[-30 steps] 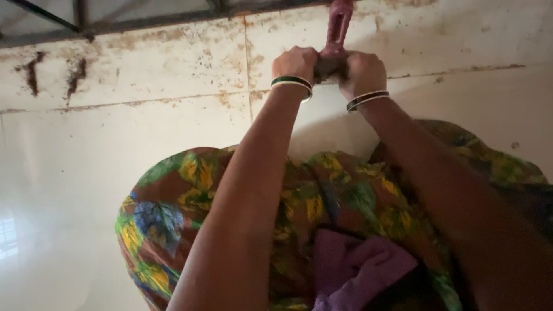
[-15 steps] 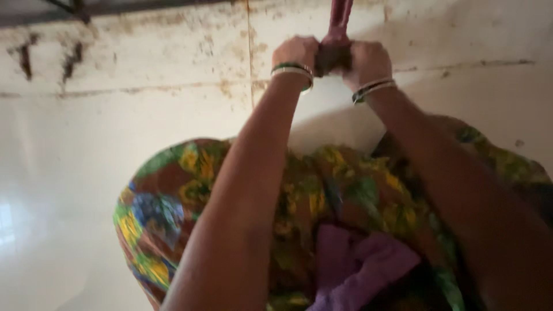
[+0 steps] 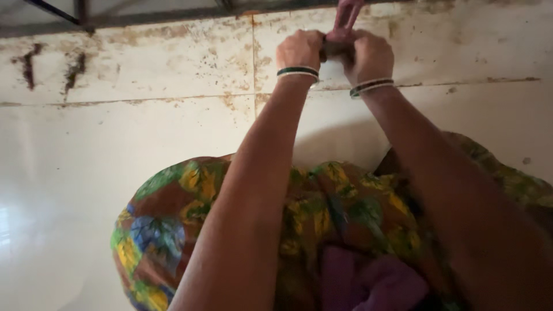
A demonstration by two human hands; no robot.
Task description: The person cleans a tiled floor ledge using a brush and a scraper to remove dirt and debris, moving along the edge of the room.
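- Both hands have crept slightly up toward the top edge since half a second ago, and the view has tilted a touch, so the tile seams sit lower; the hold on the cloth is unchanged.
- Left hand [image 3: 299,50] is closed tight around the twisted purple cloth strip [image 3: 347,16], at about 12 o'clock in the view.
- Right hand [image 3: 368,56] is pressed against the left one, fingers also clamped on the same strip, just to its 3 o'clock side.
- The strip rises from between the two fists and runs out of the top edge.
- Banded bangles [image 3: 298,72] ring the left wrist; a similar set [image 3: 371,86] rings the right.
- Behind the hands lies a stained white tiled floor [image 3: 144,63], with dark marks at 10 o'clock.
- Below the forearms, at 6 o'clock, a floral patterned garment [image 3: 173,207] covers the lap, with a bunch of purple fabric [image 3: 374,282] resting on it.
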